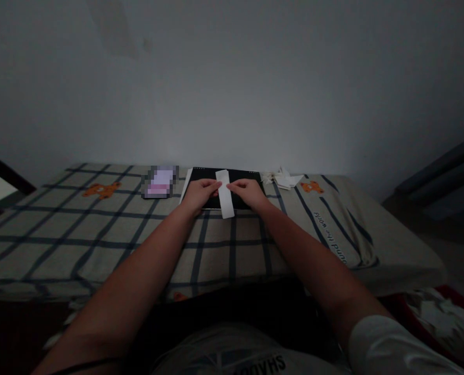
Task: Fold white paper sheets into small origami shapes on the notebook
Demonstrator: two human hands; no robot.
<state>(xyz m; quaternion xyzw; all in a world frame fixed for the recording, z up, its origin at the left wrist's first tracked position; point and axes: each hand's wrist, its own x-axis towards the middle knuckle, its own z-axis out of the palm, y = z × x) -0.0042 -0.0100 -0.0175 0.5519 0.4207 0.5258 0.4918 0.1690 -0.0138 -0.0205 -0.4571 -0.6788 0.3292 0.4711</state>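
A long, narrow strip of white paper (226,202) is held upright between both hands, over a flat black board or pad (204,173). My left hand (200,192) pinches the strip's left edge, thumb and fingers closed. From the other side, my right hand (249,191) pinches the right edge at about the same height. The strip's lower end reaches past the near edge of the black board. White sheet edges show along the board's left side.
A phone (161,182) with a blurred screen lies left of the board. Folded white paper pieces (288,179) lie to the right. The checked cloth (110,224) covers the table, which meets a grey wall (232,83). A red container (456,297) with paper stands low at right.
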